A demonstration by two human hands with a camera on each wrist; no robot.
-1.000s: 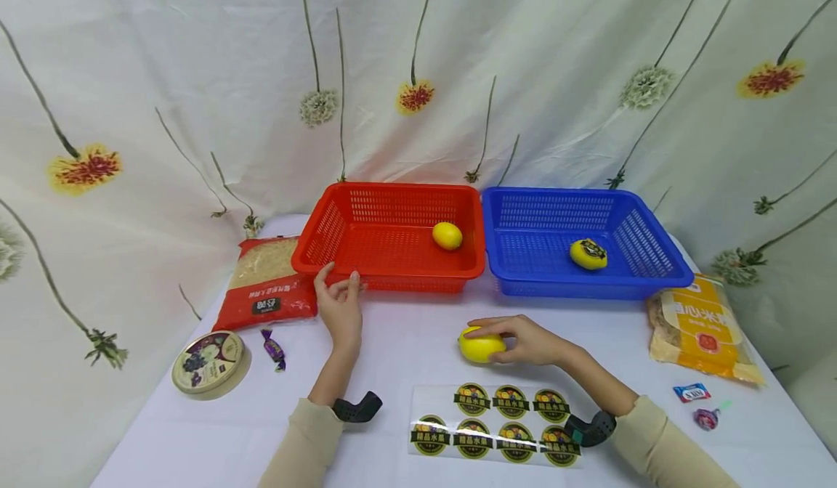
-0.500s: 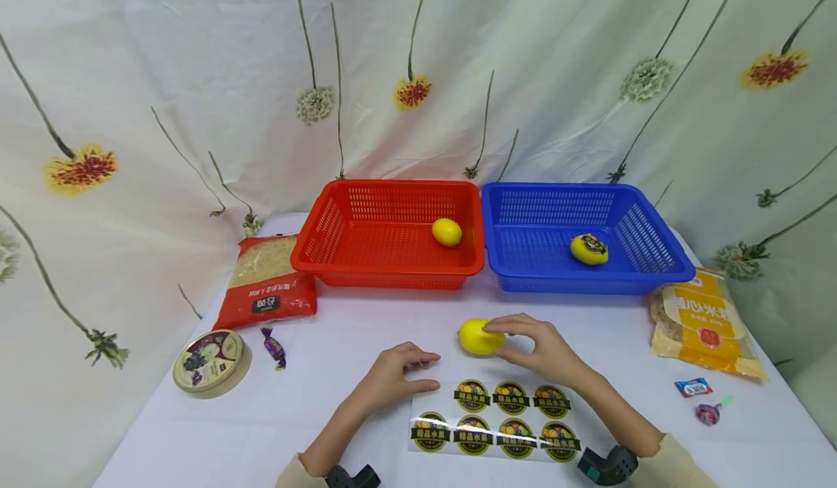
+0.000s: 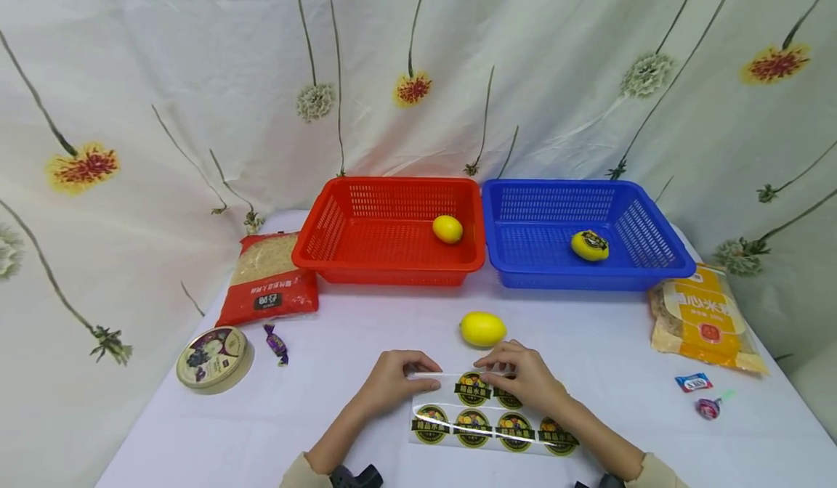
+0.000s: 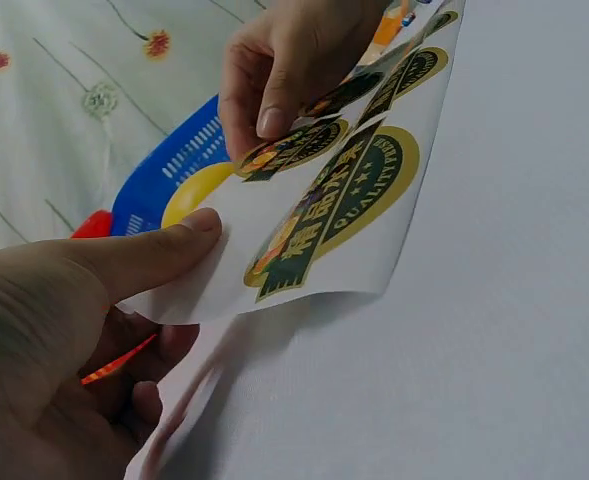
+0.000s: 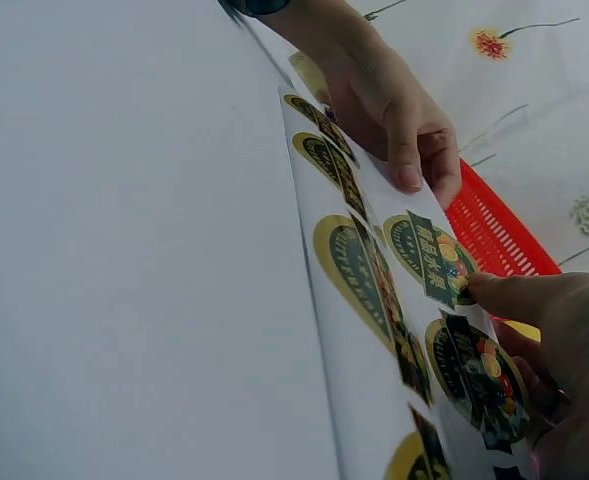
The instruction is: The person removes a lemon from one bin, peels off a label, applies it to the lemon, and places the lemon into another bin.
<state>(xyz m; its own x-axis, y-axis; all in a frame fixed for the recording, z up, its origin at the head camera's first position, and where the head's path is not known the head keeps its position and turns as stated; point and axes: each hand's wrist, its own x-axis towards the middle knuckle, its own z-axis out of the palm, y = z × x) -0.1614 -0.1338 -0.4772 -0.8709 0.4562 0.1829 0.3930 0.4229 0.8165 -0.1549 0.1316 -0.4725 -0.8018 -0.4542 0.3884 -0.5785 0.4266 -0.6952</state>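
A glossy sheet of round fruit stickers (image 3: 451,409) lies near the table's front, its edge lifted in the left wrist view. My left hand (image 3: 397,379) pinches the sheet's far left corner between thumb and fingers. At the upper row, my right hand (image 3: 523,373) has its thumb on the first sticker (image 5: 434,258) and its fingers behind the sheet's far edge. Some upper stickers are covered by that hand. Just beyond the sheet rests a plain yellow lemon (image 3: 482,329), touched by neither hand.
A red basket (image 3: 386,264) with one lemon (image 3: 447,229) and a blue basket (image 3: 588,276) with a stickered lemon (image 3: 590,245) stand behind. Left are a red bag (image 3: 268,285), round tin (image 3: 214,359) and wrapped candy (image 3: 277,344); right, a yellow bag (image 3: 709,321) and lollipop (image 3: 708,408).
My right hand has let go of the lemon and come nearer, onto the sticker sheet. My left hand has left the red basket's rim and now grips the sheet's corner.
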